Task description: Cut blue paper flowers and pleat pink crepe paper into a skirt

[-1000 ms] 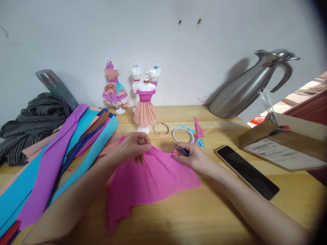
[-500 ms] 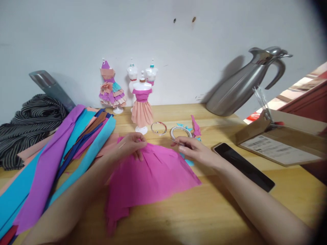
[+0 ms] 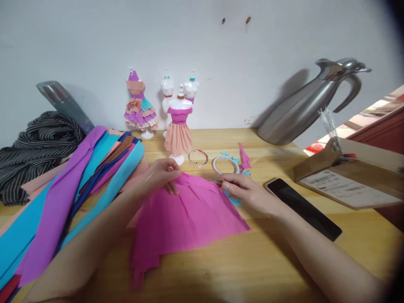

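The pleated magenta crepe sheet point(image 3: 189, 214) spreads over the wooden table, and my left hand point(image 3: 162, 174) pinches its gathered top edge. To the right, my right hand point(image 3: 241, 187) grips a thin metal tool point(image 3: 215, 180), its tip pointing left above the sheet's upper edge; the rest of the tool is hidden in my fingers. Behind my hands stands a small dress form point(image 3: 179, 126) in a magenta top and peach pleated skirt. A roll of white tape point(image 3: 225, 165) and a thin ring point(image 3: 198, 158) lie near its base.
Coloured paper strips point(image 3: 63, 210) and a striped cloth point(image 3: 38, 147) cover the left side. Other dress forms point(image 3: 140, 105) stand by the wall. At the right are a phone point(image 3: 304, 208), a steel jug point(image 3: 296, 109) and a cardboard box point(image 3: 350, 179). Paper scraps point(image 3: 244, 158) lie behind the tape.
My right hand has shifted slightly down and right with the metal tool, away from the tape roll. My left hand still pinches the magenta sheet. The view has shifted slightly.
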`<action>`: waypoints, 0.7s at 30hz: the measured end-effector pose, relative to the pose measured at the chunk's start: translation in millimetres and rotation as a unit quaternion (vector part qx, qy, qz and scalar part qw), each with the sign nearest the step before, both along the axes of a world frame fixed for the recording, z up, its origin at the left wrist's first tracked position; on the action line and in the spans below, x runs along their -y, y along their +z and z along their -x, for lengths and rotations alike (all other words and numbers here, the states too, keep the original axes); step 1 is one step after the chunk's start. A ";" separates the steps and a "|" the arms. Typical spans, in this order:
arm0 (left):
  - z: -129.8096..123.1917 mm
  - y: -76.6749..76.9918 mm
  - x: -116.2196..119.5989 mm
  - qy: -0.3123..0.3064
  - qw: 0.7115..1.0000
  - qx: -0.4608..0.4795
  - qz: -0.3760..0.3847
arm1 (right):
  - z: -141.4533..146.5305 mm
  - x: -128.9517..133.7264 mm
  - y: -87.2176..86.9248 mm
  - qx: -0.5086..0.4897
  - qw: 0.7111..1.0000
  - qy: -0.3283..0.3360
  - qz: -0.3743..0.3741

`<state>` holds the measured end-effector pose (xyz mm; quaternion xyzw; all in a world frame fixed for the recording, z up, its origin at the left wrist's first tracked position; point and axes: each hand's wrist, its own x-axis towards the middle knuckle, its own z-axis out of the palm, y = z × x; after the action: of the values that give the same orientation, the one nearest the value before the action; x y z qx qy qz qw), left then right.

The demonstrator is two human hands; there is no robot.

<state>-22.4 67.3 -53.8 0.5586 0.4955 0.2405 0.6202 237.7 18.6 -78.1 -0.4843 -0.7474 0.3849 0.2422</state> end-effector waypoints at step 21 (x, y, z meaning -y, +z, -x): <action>-3.2 1.6 5.1 0.005 0.998 -0.025 -0.063 | 7.1 10.4 15.9 0.061 0.997 0.003 0.041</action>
<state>-19.2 62.2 -52.2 0.6000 0.4976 0.2596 0.5701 230.6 8.2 -62.2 -0.5141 -0.7458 0.3861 0.1747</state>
